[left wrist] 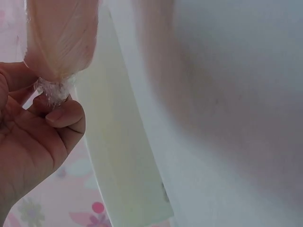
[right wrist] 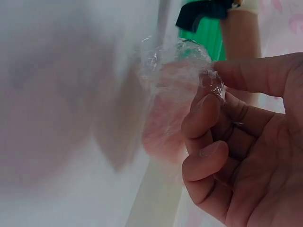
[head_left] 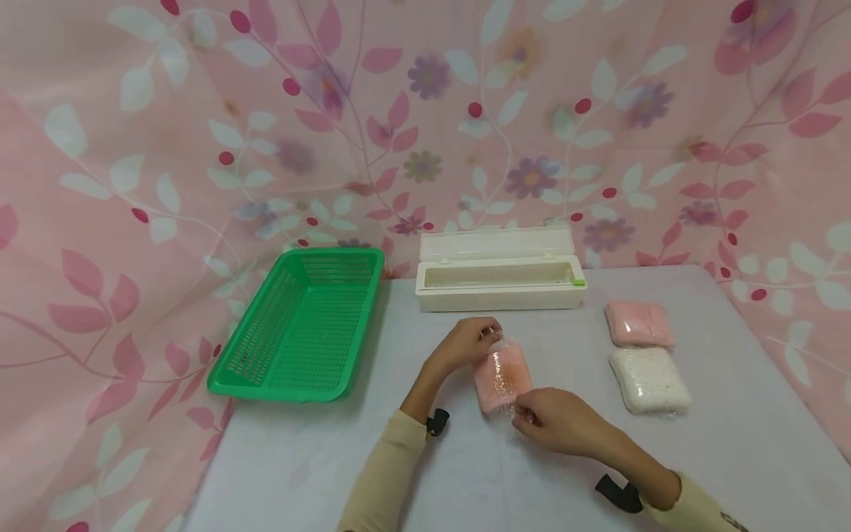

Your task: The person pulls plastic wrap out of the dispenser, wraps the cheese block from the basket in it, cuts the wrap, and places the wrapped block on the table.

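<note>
A pink block-like packet (head_left: 500,375) in clear plastic film is between my two hands, over the middle of the table. At its far end my left hand (head_left: 467,343) pinches the film; the left wrist view has that film (left wrist: 56,91) bunched and twisted between thumb and fingers. My right hand (head_left: 564,423) pinches the film at the near right corner. In the right wrist view, loose crinkled film (right wrist: 177,59) stands out from the packet's end, with thumb and index finger on its edge. What is inside the packet is hidden by its wrapping.
Behind my hands a long white box (head_left: 500,297) stands with its lid raised. A green plastic basket (head_left: 362,336) is on the left. To the right lie a wrapped pink packet (head_left: 640,324) and a wrapped white packet (head_left: 650,380), side by side. A flowered cloth (head_left: 425,125) hangs behind.
</note>
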